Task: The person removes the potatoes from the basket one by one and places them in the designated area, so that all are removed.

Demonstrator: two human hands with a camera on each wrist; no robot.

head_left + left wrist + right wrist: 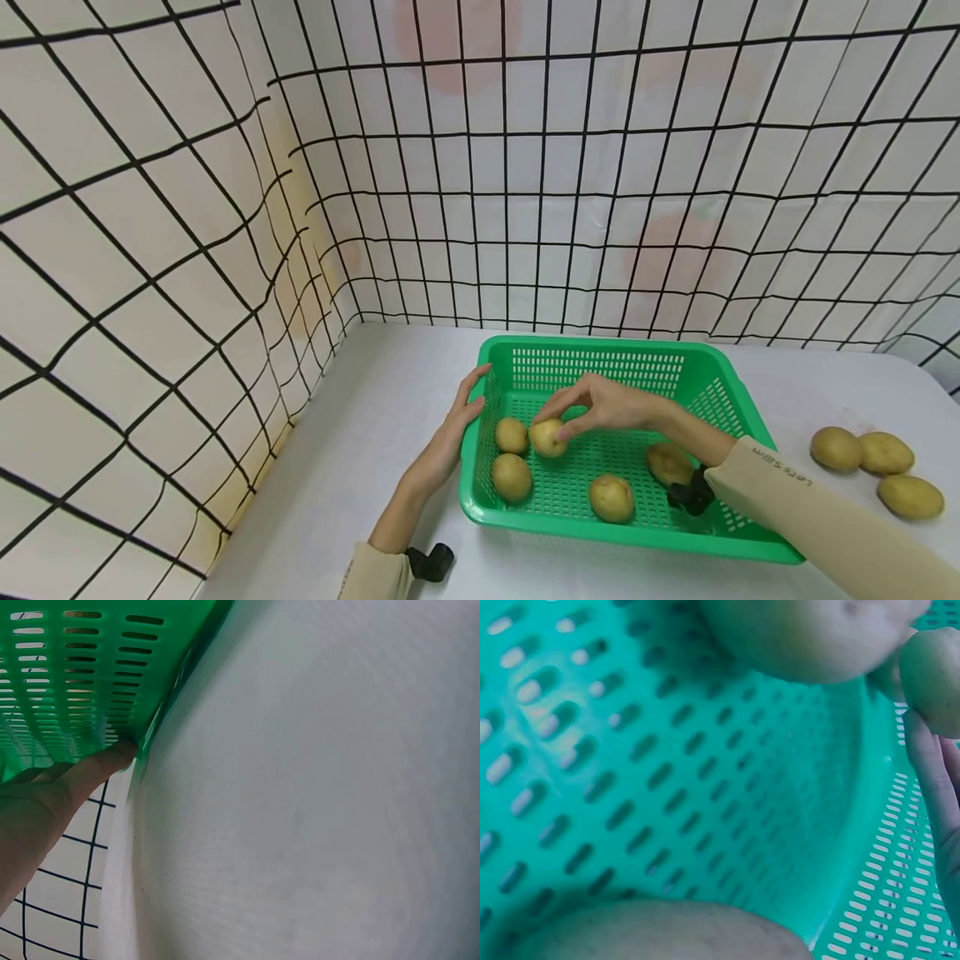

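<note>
Touches the green basket (176, 645) at upper left with the left hand (46, 802); has black mesh (93, 844) at lower left, white table (300, 787) across centre and right.

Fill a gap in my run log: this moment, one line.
right hand pinches potato in green basket | left hand touches basket | three potatoes on table

Roundish yel-brn potato (548, 442), inside basket (558, 489), twd L end; basket grn, slotted, upright

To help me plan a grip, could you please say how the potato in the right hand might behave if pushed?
The potato looks nearly round, so may roll. Its smooth skin could slip. Pinched by the right hand, it shows no visible dent: likely firm.
</note>
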